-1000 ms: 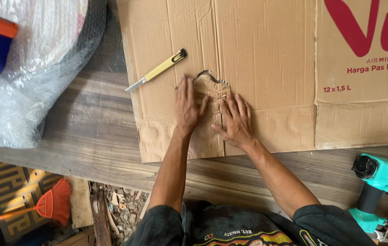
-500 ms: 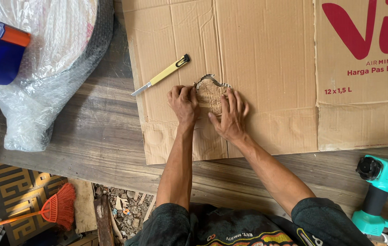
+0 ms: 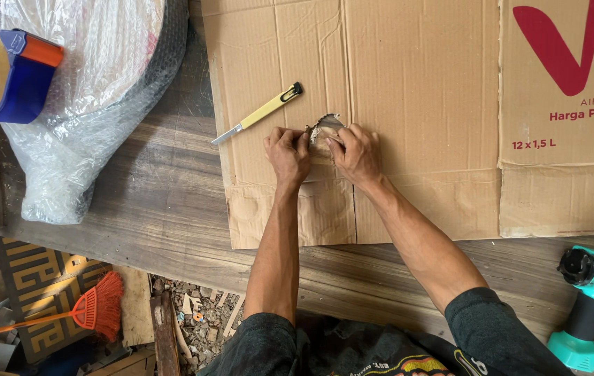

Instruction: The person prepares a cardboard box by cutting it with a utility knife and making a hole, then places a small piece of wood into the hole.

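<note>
**Hands bunch up over the small piece on the cardboard**

Since the earlier frames, both hands have gone from spread flat to curled and pinching. I read the work as having moved from pressing the piece down to folding or gathering it.

- Left hand: fingers curled under, knuckles up, pinching the left edge of the small brownish piece. Closed on it, as far as I can tell.
- Right hand: also curled, thumb and fingertips gripping the piece's right side. The two hands almost touch.
- The piece sits on the flattened cardboard sheet, near its middle crease, just past the knuckles. It now looks crumpled and partly lifted, where earlier it lay flat under the palms. Most of it is hidden by fingers; I cannot tell its material.
- Yellow utility knife lies on the cardboard just far-left of the left hand, untouched, in the same spot as before.
- Far left: bubble wrap roll and a tape dispenser. Near right: teal power drill on the wooden bench.
</note>
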